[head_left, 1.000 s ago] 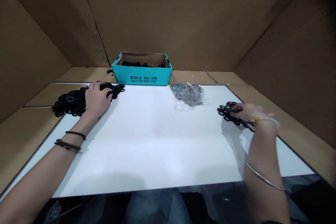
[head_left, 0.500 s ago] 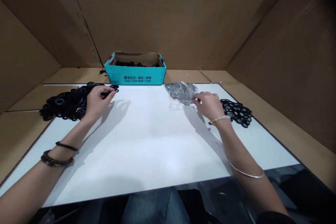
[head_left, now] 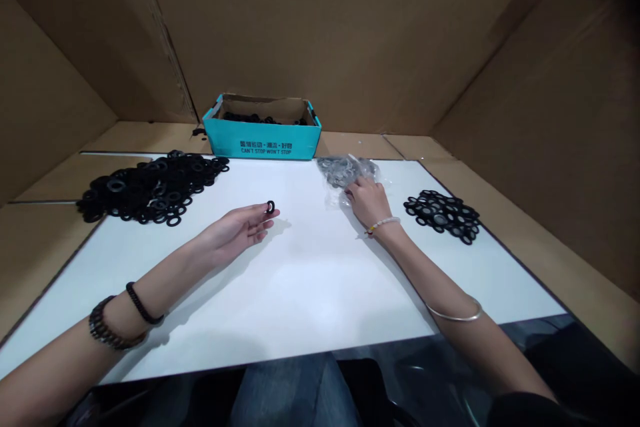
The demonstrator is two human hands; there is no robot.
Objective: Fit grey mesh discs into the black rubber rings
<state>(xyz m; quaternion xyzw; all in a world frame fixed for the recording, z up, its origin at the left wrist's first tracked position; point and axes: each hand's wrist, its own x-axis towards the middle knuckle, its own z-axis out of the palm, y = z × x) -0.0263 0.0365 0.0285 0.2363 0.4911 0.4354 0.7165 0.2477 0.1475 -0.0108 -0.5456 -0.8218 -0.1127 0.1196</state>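
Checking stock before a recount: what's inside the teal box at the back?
The teal cardboard box holds loose black rings, showing just above its front wall. That wall hides the rest, so depth and box floor can't be seen.

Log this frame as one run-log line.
left hand: holds black ring | right hand: on clear plastic bag of grey rings | nearby: larger black ring pile, smaller black ring pile, teal cardboard box

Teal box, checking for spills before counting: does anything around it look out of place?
Yes: a few black rings lie on the cardboard beside the left end of the teal box, apart from those inside it, so they look spilled.
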